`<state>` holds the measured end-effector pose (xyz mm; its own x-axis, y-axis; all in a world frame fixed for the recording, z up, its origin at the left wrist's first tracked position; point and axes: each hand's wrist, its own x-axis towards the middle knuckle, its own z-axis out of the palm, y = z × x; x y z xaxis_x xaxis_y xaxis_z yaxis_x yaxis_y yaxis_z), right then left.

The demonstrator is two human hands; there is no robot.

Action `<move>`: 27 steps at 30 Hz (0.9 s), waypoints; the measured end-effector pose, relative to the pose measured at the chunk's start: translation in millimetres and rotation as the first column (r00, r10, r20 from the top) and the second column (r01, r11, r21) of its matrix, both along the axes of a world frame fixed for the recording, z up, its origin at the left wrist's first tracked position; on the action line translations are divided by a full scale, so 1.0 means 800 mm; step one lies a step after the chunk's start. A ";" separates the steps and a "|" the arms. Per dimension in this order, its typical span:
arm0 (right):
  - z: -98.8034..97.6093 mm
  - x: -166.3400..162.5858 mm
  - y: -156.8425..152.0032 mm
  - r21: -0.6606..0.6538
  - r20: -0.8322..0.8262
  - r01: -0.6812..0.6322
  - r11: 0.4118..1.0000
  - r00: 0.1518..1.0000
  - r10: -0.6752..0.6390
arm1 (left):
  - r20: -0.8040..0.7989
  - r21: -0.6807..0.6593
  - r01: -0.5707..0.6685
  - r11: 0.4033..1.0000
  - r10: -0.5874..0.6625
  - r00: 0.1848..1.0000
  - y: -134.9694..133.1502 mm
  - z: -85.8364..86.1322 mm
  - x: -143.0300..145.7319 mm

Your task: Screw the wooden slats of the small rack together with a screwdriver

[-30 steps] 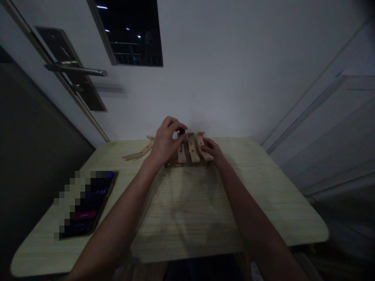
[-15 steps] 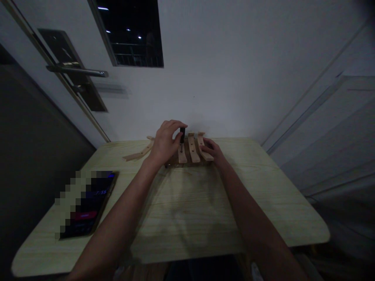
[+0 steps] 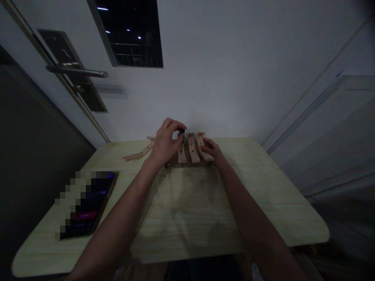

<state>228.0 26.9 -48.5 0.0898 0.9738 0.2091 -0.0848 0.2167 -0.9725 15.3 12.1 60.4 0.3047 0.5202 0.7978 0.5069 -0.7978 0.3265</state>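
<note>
My left hand (image 3: 167,141) pinches the black handle of a small screwdriver (image 3: 182,131) between thumb and fingertips. Its shaft points down at a hole in the leftmost of three pale wooden hooks (image 3: 182,156). The three stand side by side on a dark brown board (image 3: 189,164); the middle hook (image 3: 193,151) shows dark holes along its face. Around the board's right end wraps my right hand (image 3: 213,150), its fingers against the rightmost hook (image 3: 206,155). A separate wooden hook (image 3: 140,153) lies left of the board. The screwdriver's tip is too small to make out.
A phone (image 3: 88,208) with a lit screen lies at the left of the light wooden table (image 3: 187,234). Behind the table rises a white door (image 3: 222,78) with a metal handle (image 3: 79,72) and a dark window (image 3: 131,33).
My left fingers have shifted on the screwdriver handle and now cover more of it. My right hand, the board and the loose hook stay in place.
</note>
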 end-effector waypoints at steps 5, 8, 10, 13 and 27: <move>-0.001 0.001 0.000 0.005 0.015 0.006 1.000 1.000 -0.006 | -0.017 0.001 0.006 1.000 -0.006 1.000 0.001 -0.002 -0.001; -0.002 0.001 0.001 0.023 0.035 0.002 1.000 0.999 -0.003 | -0.023 0.006 0.004 1.000 -0.004 1.000 0.001 -0.002 0.000; -0.002 0.001 0.002 0.026 0.050 0.012 1.000 0.999 -0.013 | -0.020 0.010 0.003 1.000 -0.003 1.000 0.001 -0.001 -0.001; -0.002 0.001 0.002 0.026 0.062 0.033 0.999 0.998 -0.034 | -0.024 0.015 0.012 1.000 -0.012 1.000 0.000 0.001 -0.002; 0.002 0.000 -0.001 -0.003 0.033 0.000 1.000 0.999 0.000 | -0.035 -0.043 -0.042 0.998 0.040 0.999 0.004 -0.002 -0.002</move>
